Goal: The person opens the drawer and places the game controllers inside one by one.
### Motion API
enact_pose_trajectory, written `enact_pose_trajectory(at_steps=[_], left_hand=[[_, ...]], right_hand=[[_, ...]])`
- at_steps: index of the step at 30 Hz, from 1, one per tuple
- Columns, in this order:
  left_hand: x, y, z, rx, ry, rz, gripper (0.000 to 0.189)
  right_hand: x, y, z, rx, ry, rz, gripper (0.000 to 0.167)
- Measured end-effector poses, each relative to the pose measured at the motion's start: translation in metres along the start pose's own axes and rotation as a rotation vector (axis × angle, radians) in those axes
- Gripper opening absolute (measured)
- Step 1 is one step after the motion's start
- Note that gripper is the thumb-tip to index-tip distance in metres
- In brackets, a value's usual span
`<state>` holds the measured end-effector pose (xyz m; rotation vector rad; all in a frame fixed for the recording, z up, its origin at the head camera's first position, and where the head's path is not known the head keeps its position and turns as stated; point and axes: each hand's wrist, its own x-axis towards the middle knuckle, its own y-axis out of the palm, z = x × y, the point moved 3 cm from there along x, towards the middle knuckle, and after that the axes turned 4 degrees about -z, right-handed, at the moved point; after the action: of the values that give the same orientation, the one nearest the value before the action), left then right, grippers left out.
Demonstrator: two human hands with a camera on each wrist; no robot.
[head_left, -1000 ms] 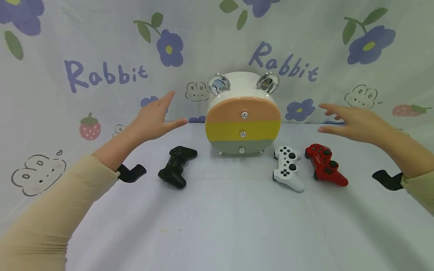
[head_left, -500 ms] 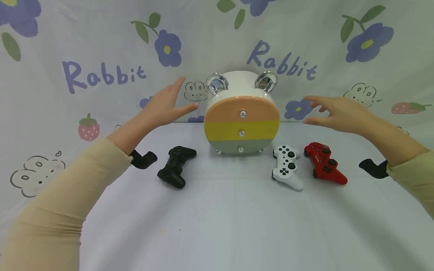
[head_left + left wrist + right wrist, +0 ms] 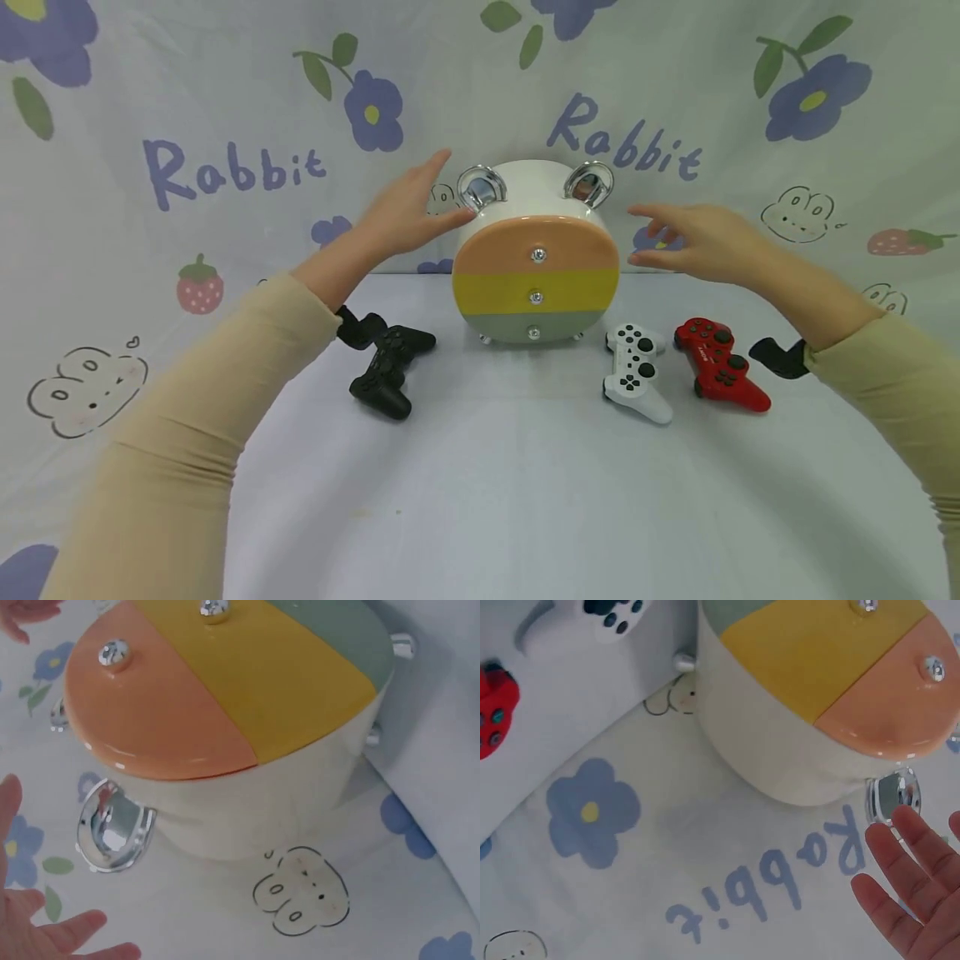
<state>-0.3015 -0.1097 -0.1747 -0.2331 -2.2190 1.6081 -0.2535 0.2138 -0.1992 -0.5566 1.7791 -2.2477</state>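
Observation:
A small white cabinet with a rounded front stands at the back of the table. Its front has an orange drawer, a yellow drawer and a green drawer, each with a silver knob. Two shiny silver ears sit on top. My left hand is raised at the cabinet's left ear, fingers spread, thumb tip overlapping the ear in the head view. My right hand hovers just off the cabinet's right side, fingers extended and slightly bent. Both hands hold nothing.
A black game controller lies left of the cabinet, below my left wrist. To the right lie a white controller and a red controller. A printed curtain hangs behind the white-covered table.
Both hands have moved inward toward the cabinet, my left to the right and upward, my right to the left and slightly upward. The cabinet and controllers have stayed put.

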Motion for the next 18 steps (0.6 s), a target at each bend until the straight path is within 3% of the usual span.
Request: enact_pose_trajectory(at_steps=[8,13,18], left_hand=[[0.021,0.015,-0.005,-0.094,-0.029,-0.003,0.087],[0.028,0.025,-0.006,-0.171,-0.039,-0.015,0.085],[0.032,0.034,-0.004,-0.247,-0.038,-0.056,0.085]], right_hand=[[0.015,0.007,0.024,0.051,-0.049,-0.064,0.063],[0.022,0.022,0.037,0.116,-0.106,-0.109,0.059],[0.025,0.038,0.043,0.164,-0.106,-0.132,0.061]])
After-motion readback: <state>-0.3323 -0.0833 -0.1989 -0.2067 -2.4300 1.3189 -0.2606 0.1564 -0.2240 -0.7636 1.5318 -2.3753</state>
